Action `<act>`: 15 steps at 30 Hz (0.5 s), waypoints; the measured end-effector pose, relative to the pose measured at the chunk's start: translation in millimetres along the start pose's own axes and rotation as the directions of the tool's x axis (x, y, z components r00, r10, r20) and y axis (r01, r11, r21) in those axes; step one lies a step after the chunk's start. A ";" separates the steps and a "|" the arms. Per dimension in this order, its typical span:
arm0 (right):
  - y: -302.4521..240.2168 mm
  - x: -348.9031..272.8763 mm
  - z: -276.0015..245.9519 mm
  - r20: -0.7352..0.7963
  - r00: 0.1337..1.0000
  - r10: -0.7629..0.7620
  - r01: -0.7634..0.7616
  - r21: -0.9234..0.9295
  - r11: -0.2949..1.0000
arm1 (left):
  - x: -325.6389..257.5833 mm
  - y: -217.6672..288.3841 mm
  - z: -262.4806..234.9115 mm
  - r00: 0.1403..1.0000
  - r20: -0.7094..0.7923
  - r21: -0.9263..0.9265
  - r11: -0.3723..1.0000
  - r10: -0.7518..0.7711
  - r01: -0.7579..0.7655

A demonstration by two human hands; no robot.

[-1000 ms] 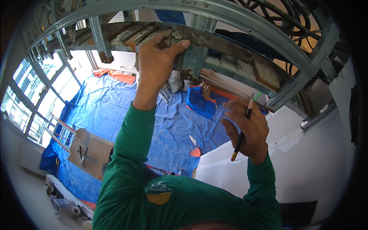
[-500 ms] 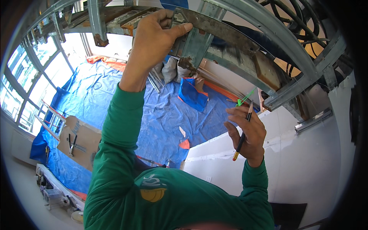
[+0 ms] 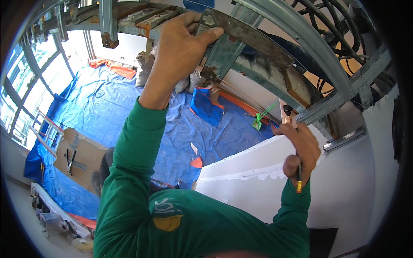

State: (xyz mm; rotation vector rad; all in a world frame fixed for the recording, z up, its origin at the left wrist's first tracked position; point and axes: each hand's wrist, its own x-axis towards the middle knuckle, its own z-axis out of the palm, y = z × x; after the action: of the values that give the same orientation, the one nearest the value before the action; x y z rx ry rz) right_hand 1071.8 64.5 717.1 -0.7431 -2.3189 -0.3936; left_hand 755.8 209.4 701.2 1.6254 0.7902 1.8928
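My left hand (image 3: 178, 58) is raised at the top of the view, thumb and fingers closed on the end of a worn, dark flat metal bar (image 3: 254, 34). That end carries a ridged, angular piece. The bar runs to the right across a galvanised metal stud (image 3: 223, 56) with a rusty lower end. Lower and to the right, my right hand (image 3: 307, 148) pinches a black pencil (image 3: 299, 185), its eraser end pointing down. The pencil's upper part is mostly hidden by the fingers.
A galvanised rail (image 3: 297, 32) and black cables (image 3: 331, 30) sit at upper right. Another stud (image 3: 108, 23) hangs at upper left. Below lie a blue tarp (image 3: 172, 142), a green dustpan (image 3: 257, 122), sacks (image 3: 144, 71) and a brown board (image 3: 79, 155). A white wall (image 3: 258, 185) stands at right.
My right hand has moved to the right and turned, its thumb now bent in against the pencil, which stands more upright. The left hand keeps its hold on the bar. The view has shifted slightly.
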 end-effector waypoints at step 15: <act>23.5 71.2 -25.8 -0.185 0.951 -0.248 0.244 -0.045 0.969 | 0.8 16.0 1.7 0.996 -0.049 -0.047 0.996 -0.074 0.072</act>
State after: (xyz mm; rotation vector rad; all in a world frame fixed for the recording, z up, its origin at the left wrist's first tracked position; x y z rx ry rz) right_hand 1054.8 100.2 785.9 -0.4061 -2.2330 -0.5756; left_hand 757.2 198.9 713.4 1.5062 0.8104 1.8941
